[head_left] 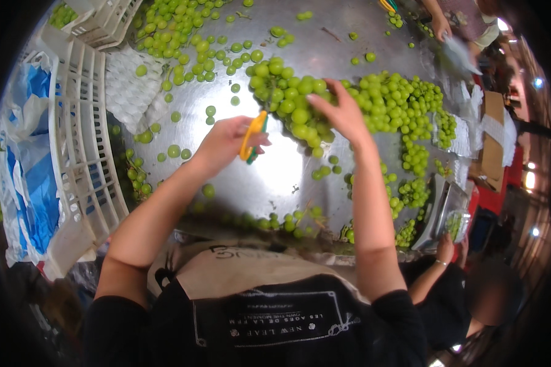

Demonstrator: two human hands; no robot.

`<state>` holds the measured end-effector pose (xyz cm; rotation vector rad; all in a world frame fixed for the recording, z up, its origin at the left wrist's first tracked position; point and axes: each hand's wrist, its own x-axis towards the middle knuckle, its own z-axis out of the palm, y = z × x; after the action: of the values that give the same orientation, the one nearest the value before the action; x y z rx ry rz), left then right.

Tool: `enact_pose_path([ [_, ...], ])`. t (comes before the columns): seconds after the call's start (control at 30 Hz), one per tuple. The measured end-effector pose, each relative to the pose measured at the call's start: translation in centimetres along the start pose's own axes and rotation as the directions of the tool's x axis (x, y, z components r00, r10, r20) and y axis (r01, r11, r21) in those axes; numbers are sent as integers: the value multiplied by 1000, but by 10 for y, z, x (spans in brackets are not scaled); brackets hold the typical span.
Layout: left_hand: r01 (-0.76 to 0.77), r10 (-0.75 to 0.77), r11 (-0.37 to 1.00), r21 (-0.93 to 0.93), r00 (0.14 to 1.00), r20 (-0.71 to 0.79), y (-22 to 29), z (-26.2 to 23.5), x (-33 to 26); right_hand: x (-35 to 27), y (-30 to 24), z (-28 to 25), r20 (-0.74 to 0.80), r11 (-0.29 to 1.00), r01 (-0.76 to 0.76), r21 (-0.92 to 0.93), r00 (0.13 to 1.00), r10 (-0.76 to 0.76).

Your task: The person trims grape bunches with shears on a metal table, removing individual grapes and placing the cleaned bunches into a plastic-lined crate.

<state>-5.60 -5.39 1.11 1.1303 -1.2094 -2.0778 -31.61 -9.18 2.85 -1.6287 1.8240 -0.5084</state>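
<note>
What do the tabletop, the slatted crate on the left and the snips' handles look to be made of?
Tabletop: likely stainless steel, since it is grey with a bright glare patch. Crate: probably moulded plastic, white, matte, slatted. Snips in the left hand: handles look like glossy yellow plastic; the blades are hidden.

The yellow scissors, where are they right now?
In the head view, the yellow scissors are in the left hand, centre-left over the metal table, just left of the grape bunch.

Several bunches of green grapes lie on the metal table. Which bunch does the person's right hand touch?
The right hand rests on the bunch of green grapes at the table's middle, beside the yellow scissors in the left hand. The other bunches lie untouched.
</note>
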Motion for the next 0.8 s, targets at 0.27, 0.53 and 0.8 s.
enact_pose_path([
  [0.27, 24, -23, 992, -125, 1000, 16, 1, 5, -30, -8, 6, 10, 236, 963, 270, -26, 937, -256],
  [0.53, 135, -124, 981, -140, 989, 85, 2, -1, -76, -76, -15, 43, 213, 876, 480, -37, 861, -462],
  [0.8, 151, -146, 979, -139, 988, 43, 5, -6, -99, -91, -53, 39, 307, 827, 538, -162, 824, -476],
])
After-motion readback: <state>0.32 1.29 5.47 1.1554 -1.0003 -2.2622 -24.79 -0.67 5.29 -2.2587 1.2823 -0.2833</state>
